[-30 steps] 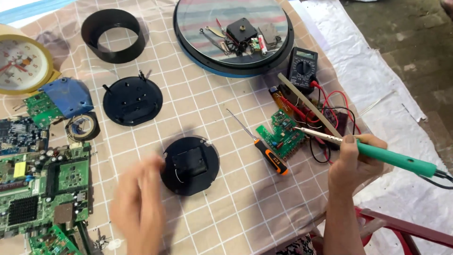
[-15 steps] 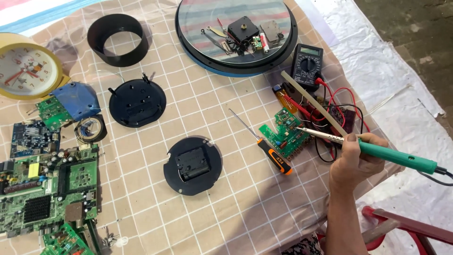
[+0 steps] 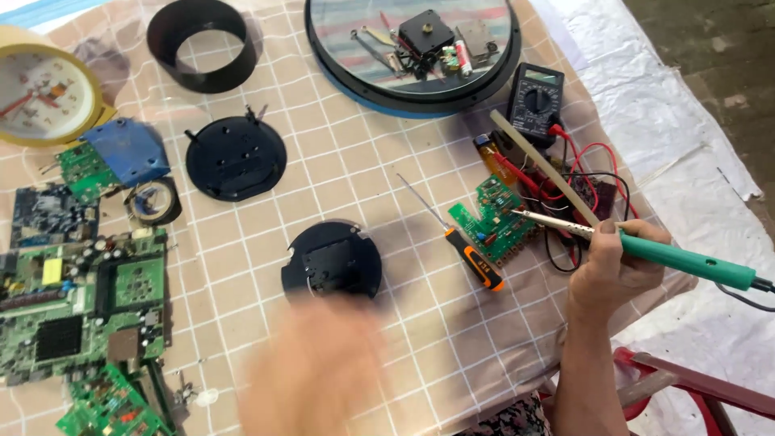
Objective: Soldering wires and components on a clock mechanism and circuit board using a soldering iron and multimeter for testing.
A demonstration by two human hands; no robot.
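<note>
My right hand (image 3: 613, 270) grips a green-handled soldering iron (image 3: 686, 260), its metal tip resting over a small green circuit board (image 3: 494, 220). My left hand (image 3: 315, 371) is a blur low in the middle, just below a round black clock back (image 3: 333, 260); whether its fingers are apart or closed cannot be made out, and it holds nothing visible. An orange-and-black screwdriver (image 3: 468, 254) lies between the clock back and the small board.
A second black disc (image 3: 236, 157), a black ring (image 3: 202, 44), a round tray (image 3: 323, 40) of parts, a multimeter (image 3: 535, 101) with red and black leads, a yellow clock face (image 3: 44, 93), and large circuit boards (image 3: 81, 299) at left lie on the checked cloth (image 3: 363, 186).
My left hand was out of view half a second ago and has come back in, blurred, below the black clock back. The right hand and soldering iron stay put.
</note>
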